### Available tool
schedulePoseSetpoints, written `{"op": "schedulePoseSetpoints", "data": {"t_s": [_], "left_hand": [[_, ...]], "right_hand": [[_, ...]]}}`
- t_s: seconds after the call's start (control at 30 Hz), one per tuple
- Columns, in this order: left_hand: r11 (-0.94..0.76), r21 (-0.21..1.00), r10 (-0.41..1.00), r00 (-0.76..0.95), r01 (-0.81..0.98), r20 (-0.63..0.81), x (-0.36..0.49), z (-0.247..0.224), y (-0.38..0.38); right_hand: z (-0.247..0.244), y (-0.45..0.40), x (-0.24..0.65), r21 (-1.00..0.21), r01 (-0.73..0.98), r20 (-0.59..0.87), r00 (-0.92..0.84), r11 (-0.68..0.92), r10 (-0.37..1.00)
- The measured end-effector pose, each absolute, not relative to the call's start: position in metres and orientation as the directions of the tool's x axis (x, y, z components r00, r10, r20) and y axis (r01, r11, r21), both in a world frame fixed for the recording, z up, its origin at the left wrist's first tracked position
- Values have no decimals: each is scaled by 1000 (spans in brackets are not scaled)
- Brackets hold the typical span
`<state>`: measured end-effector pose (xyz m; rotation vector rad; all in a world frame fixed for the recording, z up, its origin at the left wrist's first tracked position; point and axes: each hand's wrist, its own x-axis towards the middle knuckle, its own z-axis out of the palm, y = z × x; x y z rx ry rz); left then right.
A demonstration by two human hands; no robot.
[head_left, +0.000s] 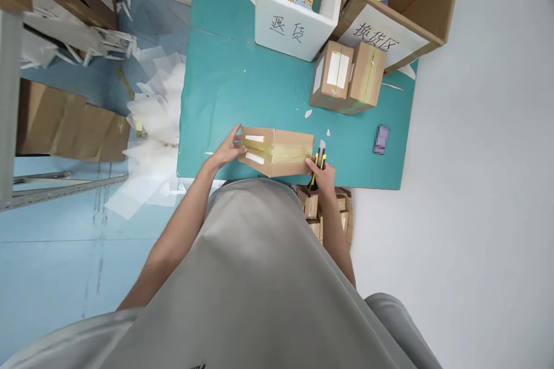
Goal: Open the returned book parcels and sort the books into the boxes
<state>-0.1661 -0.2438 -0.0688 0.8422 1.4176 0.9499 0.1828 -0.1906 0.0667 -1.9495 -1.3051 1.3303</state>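
A taped cardboard box [292, 151] with white labels at its left end lies at the near edge of the green table [216, 92]. My left hand [227, 148] is at the box's left end, fingers spread against it. At the right end is my right hand [322, 174], closed around a yellow-and-black box cutter [319, 164] whose blade end points away from me. The fingertips of that hand also touch the box's corner.
Two cardboard boxes [367, 78] stand at the back right, before a large open carton [430, 6]. Beside it is a white bin [294, 29] of colourful items. A purple object [381, 139] lies at the right. White sheets [156, 109] are heaped left of the table.
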Motion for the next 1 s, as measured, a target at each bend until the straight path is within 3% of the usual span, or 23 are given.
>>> {"op": "schedulePoseSetpoints", "data": {"t_s": [0.13, 0.23, 0.33, 0.43, 0.53, 0.77, 1.0], "left_hand": [[311, 948, 944, 93, 75, -317, -120, -67, -221], [199, 968, 971, 100, 155, -216, -110, -40, -215], [178, 975, 981, 47, 129, -186, -114, 4, -211], [160, 983, 987, -20, 89, -159, -115, 38, -201], [174, 975, 984, -66, 140, -166, -108, 46, -189], [231, 961, 970, -115, 152, -215, -101, 26, -179], [274, 955, 956, -140, 112, -258, -102, 29, -179]], "right_hand": [[95, -172, 198, -689, 667, -323, 70, -285, 944], [103, -167, 193, -480, 867, -224, 29, -136, 974], [104, -170, 182, -313, 948, -167, 5, -58, 986], [107, -180, 173, -309, 950, -135, 2, -44, 991], [116, -191, 166, -385, 923, -96, -22, -17, 995], [135, -220, 129, -542, 840, -423, -305, 31, 853], [137, -221, 99, -331, 924, -507, -344, 190, 790]]}}
